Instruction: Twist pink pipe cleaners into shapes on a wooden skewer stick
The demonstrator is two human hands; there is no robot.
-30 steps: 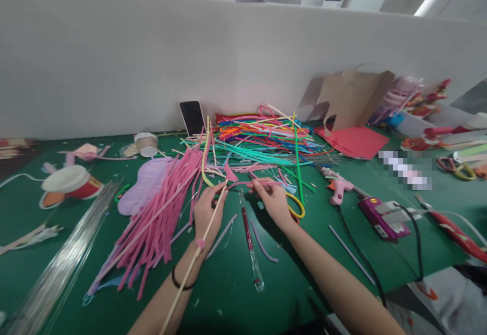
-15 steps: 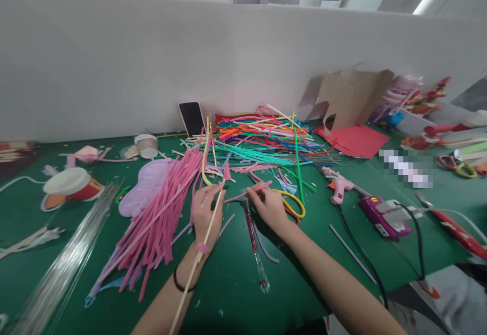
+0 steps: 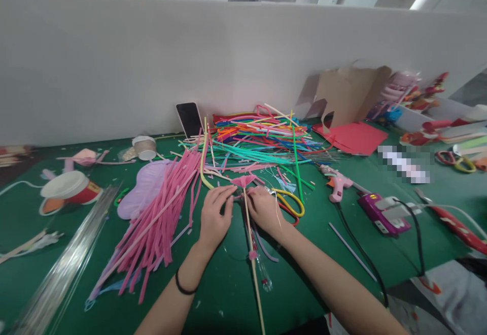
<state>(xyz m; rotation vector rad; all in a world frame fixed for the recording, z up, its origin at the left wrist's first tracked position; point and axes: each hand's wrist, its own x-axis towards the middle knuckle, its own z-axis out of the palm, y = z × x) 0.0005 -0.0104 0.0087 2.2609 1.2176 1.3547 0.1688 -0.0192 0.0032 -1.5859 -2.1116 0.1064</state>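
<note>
A thin wooden stick (image 3: pixel 255 284) runs from the front edge up between my hands, with a pink fuzzy piece (image 3: pixel 243 180) at its far end and a small pink knot (image 3: pixel 252 255) lower down. My right hand (image 3: pixel 264 209) pinches the stick just below the pink tip. My left hand (image 3: pixel 216 215) is curled beside it, fingertips near the pink piece; what they hold, if anything, is too small to tell. Under the stick lies a clear-and-red tool (image 3: pixel 262 271), partly hidden by the stick and my right hand.
Pink fuzzy stems (image 3: pixel 163 213) lie left of my hands, a multicoloured pile (image 3: pixel 258 137) behind. Yellow-handled scissors (image 3: pixel 292 203) touch the right side; farther right are a glue gun (image 3: pixel 337 185) and purple power strip (image 3: pixel 380 215). A phone (image 3: pixel 189 119) leans on the partition.
The stick has moved right, from my left hand across to my right hand. Its pink tip now looks spread wide. My left hand has turned and shifted slightly; my right fingers have closed in.
</note>
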